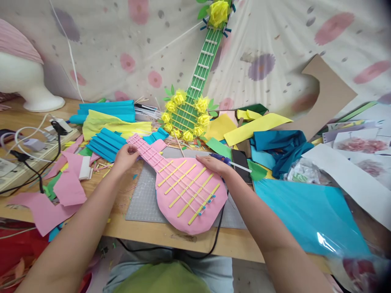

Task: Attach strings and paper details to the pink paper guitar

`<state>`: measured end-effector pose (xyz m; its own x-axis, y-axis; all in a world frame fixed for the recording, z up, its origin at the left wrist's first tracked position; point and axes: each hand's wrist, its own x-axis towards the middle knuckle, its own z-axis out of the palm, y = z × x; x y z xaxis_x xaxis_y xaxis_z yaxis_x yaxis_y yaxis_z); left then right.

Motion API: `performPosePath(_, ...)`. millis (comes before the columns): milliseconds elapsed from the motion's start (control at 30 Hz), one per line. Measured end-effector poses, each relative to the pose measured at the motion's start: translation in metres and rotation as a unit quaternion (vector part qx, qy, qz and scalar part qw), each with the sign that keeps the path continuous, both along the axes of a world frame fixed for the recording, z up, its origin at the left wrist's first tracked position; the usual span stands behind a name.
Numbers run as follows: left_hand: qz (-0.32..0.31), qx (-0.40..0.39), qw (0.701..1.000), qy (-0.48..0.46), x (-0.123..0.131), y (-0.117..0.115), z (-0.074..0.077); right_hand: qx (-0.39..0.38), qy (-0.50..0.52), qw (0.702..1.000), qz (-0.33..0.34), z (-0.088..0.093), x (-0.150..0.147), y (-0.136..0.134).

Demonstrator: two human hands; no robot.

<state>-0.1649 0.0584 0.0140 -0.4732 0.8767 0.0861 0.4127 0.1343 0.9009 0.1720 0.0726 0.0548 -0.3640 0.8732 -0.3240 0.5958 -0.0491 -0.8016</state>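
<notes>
A pink toy lute [171, 207] lies tilted over the grey cutting mat [140, 203], its round body towards me and its neck pointing up left. Yellow strips cross the body, and pale strings end at small blue knobs. My left hand [126, 158] is closed around the upper end of the neck, thumb and fingers at its edge. My right hand [212, 163] holds the upper right rim of the body, its fingers stretched along the edge; the thumb is hidden. Just beyond that hand lies a blue glue gun [220, 157] with a pale glue stick.
A green toy instrument [200, 81] with yellow paper flowers leans on the back curtain. Blue crepe paper [106, 144] and pink scraps [69, 183] lie left. A dark phone [241, 165] and blue sheet [305, 215] are right. A power strip [36, 160] with cables stands left.
</notes>
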Motion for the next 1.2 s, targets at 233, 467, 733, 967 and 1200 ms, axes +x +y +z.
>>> performPosePath(233, -0.063, -0.006, 0.986, 0.154, -0.002, 0.0, 0.012, -0.008, 0.025, 1.0, 0.009, -0.006, 0.001, 0.0)
performPosePath(467, -0.341, 0.042, 0.873, 0.345, 0.02, -0.007, 0.042, 0.007, 0.029, 1.0, 0.009, -0.01, 0.001, 0.005)
performPosePath(733, -0.378, 0.033, 0.814, 0.441, 0.036, 0.008, 0.045, 0.005, 0.01, 1.0, 0.029, -0.006, 0.001, 0.004)
performPosePath(967, -0.414, 0.006, 0.793, 0.447, 0.044, 0.012, 0.058, -0.007, 0.007, 0.999, 0.035, -0.007, 0.001, 0.006)
performPosePath(1200, -0.403, -0.006, 0.835, 0.376, 0.039, 0.002, 0.07, -0.022, 0.011, 0.999, 0.021, -0.011, 0.002, 0.006)
